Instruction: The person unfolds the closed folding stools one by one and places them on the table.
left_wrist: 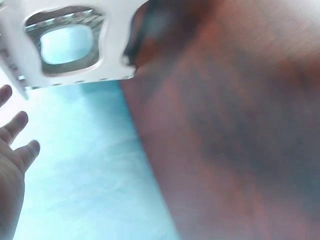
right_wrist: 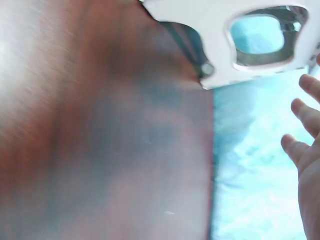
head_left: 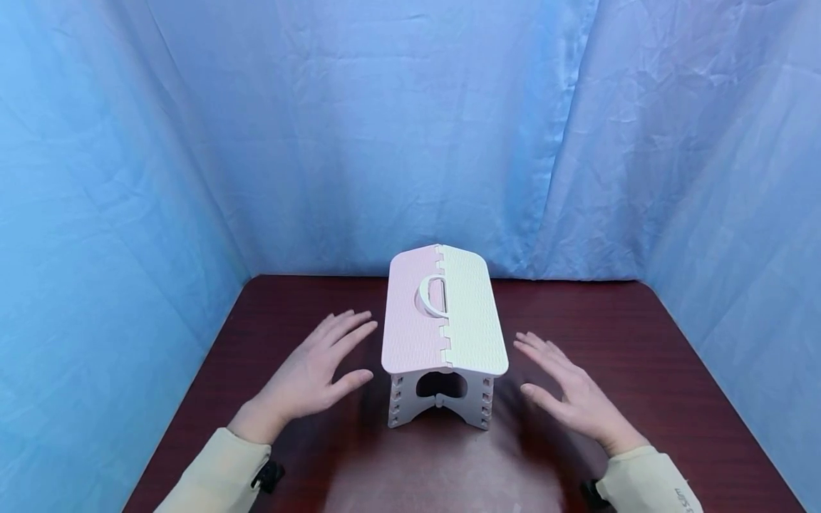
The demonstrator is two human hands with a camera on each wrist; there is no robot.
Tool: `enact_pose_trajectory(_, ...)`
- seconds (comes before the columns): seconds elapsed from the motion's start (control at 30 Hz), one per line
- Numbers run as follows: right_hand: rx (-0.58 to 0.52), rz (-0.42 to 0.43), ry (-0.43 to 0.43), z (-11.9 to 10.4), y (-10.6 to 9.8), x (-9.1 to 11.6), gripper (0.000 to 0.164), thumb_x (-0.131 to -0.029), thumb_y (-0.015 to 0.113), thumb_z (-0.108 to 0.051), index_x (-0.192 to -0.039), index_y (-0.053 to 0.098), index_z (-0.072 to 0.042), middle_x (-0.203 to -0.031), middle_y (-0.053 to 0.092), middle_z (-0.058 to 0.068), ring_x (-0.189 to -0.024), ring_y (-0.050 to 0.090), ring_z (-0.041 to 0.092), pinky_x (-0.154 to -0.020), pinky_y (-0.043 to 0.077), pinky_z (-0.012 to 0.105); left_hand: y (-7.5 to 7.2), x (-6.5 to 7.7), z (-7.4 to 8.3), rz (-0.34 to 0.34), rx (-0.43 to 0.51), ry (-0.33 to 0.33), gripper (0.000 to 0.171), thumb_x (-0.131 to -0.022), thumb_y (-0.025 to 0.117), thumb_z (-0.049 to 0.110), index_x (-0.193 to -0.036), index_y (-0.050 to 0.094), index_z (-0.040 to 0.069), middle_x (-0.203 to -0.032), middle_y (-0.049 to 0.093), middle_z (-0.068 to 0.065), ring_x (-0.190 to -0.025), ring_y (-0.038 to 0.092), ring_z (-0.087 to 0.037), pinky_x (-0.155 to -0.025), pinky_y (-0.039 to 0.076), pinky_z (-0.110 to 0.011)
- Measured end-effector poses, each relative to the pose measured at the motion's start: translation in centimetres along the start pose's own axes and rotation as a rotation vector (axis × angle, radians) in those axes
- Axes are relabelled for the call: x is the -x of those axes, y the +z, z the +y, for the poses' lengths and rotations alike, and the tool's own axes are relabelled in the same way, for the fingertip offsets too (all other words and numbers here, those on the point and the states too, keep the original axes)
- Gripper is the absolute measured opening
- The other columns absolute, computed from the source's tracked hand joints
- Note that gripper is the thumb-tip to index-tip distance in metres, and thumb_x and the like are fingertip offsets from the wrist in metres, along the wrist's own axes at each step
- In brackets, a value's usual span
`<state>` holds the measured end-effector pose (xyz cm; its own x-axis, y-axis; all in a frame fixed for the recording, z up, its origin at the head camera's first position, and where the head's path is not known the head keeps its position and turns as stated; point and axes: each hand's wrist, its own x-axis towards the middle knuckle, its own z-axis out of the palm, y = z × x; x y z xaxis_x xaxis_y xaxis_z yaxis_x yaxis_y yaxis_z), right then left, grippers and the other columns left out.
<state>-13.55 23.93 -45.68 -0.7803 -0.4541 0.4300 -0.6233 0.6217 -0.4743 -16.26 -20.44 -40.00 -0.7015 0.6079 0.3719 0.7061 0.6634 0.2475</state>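
Observation:
A small folding step stool [head_left: 474, 313] stands upright on the table, its top half pink and half pale cream. The two halves meet at a slightly raised ridge along the middle. From that seam a white carry handle [head_left: 425, 296] sticks up, leaning over the pink side. My left hand [head_left: 314, 370] hovers left of the stool with fingers extended and apart from it. On the other side, my right hand [head_left: 571, 392] is held off the stool, fingers also extended. Both wrist views show the stool's white legs [left_wrist: 115, 45] with an oval cutout, near fingertips that touch nothing.
The dark reddish-brown wooden table [head_left: 288, 299] carries the stool near its middle. Blue curtains [head_left: 410, 142] hang behind the table and along its left and right sides. Light-coloured sleeves [head_left: 214, 474] cover both forearms, with a black strap at each wrist.

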Motion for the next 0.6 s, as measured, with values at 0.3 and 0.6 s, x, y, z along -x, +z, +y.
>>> enact_pose_trajectory(0.3,0.15,-0.013,-0.169,-0.3,-3.4,-2.9,0.068,-0.099,0.066,-0.042,-0.154,0.045,-0.01,-0.165,0.032,0.013,-0.155,0.022,0.036,-0.128,0.003,0.045,-3.0,-2.9,0.6,0.049,-0.281,0.191,0.074,-0.101,0.033,0.071,-0.158,0.041,0.024,-0.165,0.034,-0.006,-0.152,0.028,-0.039,-0.122,0.018,-0.064)
enact_pose_trajectory(0.6,0.231,-0.04,-0.251,-1.8,-4.3,-6.4,0.073,-0.101,0.052,-0.061,-0.156,0.043,-0.014,-0.165,0.032,0.014,-0.155,0.022,0.035,-0.127,0.007,0.053,-3.6,-5.6,1.9,0.023,-0.347,0.25,0.074,-0.101,0.026,0.073,-0.158,0.041,0.027,-0.166,0.033,-0.008,-0.153,0.026,-0.039,-0.122,0.015,-0.066)
